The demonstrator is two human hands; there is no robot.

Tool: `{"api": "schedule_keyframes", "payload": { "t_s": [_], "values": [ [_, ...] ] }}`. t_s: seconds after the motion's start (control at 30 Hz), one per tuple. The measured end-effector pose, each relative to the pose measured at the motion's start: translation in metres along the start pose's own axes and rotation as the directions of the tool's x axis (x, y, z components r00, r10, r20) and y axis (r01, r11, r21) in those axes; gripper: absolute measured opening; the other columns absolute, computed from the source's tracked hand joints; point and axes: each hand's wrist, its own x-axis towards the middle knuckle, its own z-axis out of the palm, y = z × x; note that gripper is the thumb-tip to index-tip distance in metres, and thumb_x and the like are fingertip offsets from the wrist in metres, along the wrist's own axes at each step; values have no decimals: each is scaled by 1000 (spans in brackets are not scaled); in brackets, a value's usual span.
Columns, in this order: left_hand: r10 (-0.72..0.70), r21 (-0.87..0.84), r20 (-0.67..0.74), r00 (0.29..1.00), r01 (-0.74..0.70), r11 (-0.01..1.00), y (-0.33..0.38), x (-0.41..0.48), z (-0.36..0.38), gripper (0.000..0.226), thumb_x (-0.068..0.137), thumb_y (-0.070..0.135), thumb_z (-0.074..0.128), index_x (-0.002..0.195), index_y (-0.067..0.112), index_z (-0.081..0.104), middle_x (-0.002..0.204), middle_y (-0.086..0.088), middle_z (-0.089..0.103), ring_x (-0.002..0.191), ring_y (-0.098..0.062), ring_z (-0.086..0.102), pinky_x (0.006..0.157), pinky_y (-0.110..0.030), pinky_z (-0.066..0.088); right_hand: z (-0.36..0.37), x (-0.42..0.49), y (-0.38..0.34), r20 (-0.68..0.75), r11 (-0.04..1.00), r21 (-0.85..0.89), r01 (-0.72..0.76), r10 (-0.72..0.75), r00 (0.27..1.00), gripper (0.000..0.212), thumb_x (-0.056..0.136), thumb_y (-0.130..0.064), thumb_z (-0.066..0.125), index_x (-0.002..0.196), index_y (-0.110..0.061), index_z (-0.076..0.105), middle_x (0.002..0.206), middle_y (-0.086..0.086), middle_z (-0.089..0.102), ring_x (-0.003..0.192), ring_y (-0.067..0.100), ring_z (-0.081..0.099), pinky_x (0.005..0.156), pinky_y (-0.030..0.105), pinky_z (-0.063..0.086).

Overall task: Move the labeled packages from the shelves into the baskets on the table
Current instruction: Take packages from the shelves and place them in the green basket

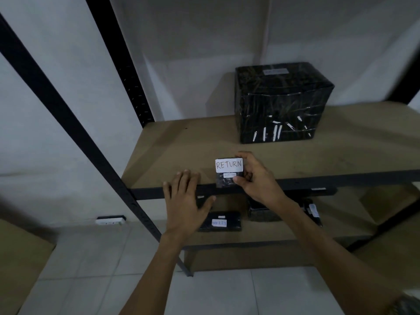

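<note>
A storeroom: metal shelving (295, 181) holding wrapped, labeled packages (281, 103), bare walls.

The small black wrapped package (228, 178) sits in our right hand (255, 179) at the front edge of the upper brown board shelf (341, 153), with our left hand (184, 201) just left of it. A large black wrapped box (280, 103) stands behind, to the right. A flat black labelled package (220, 222) lies on the lower brown board shelf (268, 234).

the upper shelf (172, 142) is open along its left edge and right end. a big black wrapped box (279, 103) fills the back middle. a slanting black post (68, 114) bars the front left corner.
</note>
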Motion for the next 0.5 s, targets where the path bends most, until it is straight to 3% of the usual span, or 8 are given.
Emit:
{"api": "schedule_keyframes", "payload": {
  "t_s": [0.1, 0.2, 0.3, 0.4, 0.5],
  "values": [
    [-36, -217, 46, 998, 45, 975, 23, -17, -9, 60, 84, 48, 64, 134, 17, 52, 149, -4, 40, 142, -23, 24, 115, -45, 26, -21, -30, 9, 5, 998, 58, -9, 9, 1000, 56, 87, -6, 63, 132, -30, 40, 96, -19, 59, 77, -6, 52, 76, 18, 44],
    [-63, -361, 103, 993, 97, 928, 54, -38, -20, 43, 84, 39, 70, 120, 16, 64, 131, -1, 58, 123, -17, 51, 105, -30, 40, -46, -71, 20, 4, 994, 106, -30, 29, 1000, 57, 86, -5, 65, 130, -30, 39, 100, -10, 65, 85, -2, 59, 72, 10, 46],
    [-57, -412, 189, 980, 132, 902, 90, -67, -24, 36, 83, 40, 70, 113, 19, 65, 112, 6, 64, 106, -12, 61, 93, -33, 52, -72, -114, 37, -3, 984, 167, -62, 64, 998, 59, 84, -5, 66, 124, -41, 39, 104, 0, 67, 92, 9, 63, 74, 26, 54],
    [-46, -423, 257, 965, 155, 893, 129, -99, -24, 34, 84, 39, 70, 112, 22, 66, 107, 12, 64, 99, -5, 62, 87, -29, 54, -97, -161, 53, -9, 969, 234, -81, 85, 996, 64, 84, -4, 66, 110, -57, 40, 105, 4, 67, 85, 17, 65, 63, 34, 54],
    [-18, -444, 305, 952, 159, 882, 169, -130, -26, 33, 85, 37, 69, 113, 21, 66, 104, 11, 66, 89, 2, 61, 74, -13, 49, -120, -210, 62, -16, 947, 300, -109, 120, 993, 57, 86, -3, 64, 121, -42, 41, 110, 3, 65, 79, 31, 67, 53, 37, 54]
  ]
}}
